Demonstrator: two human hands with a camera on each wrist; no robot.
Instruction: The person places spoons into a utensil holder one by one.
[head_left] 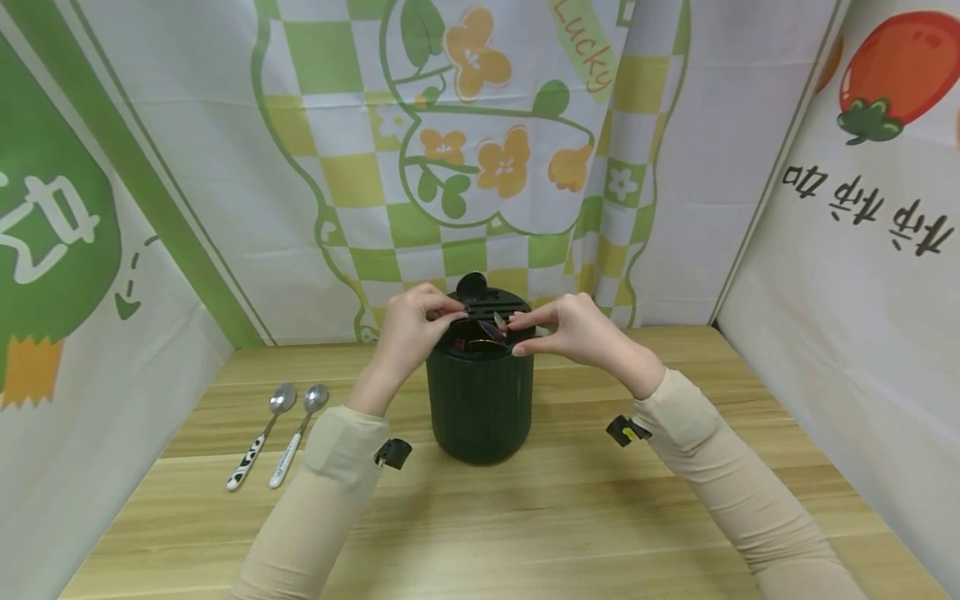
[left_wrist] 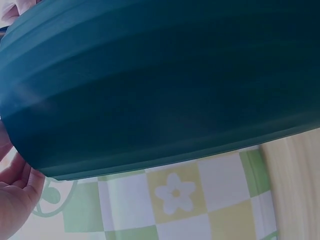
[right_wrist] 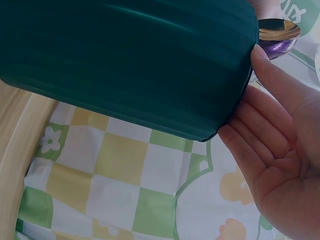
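A dark green ribbed utensil holder [head_left: 480, 408] stands upright on the table, its top fitted with a black slotted lid [head_left: 498, 297]. A black spoon [head_left: 472, 287] rises at the lid's back left. Shiny spoon bowls, one purple and gold [right_wrist: 281, 40], show at the mouth. With thumb and index finger, my left hand [head_left: 416, 329] pinches the lid's left side, close to the black spoon's neck. My right hand [head_left: 573, 333] grips the right side, thumb at the front rim and fingers behind. Fingertips partly hide the contact.
Two metal spoons lie left of the holder, one with a black-and-white handle [head_left: 246, 462] and one with a white handle [head_left: 287, 460]. A patterned cloth [head_left: 352, 183] hangs behind the wooden table [head_left: 525, 533], and printed cloth walls flank it.
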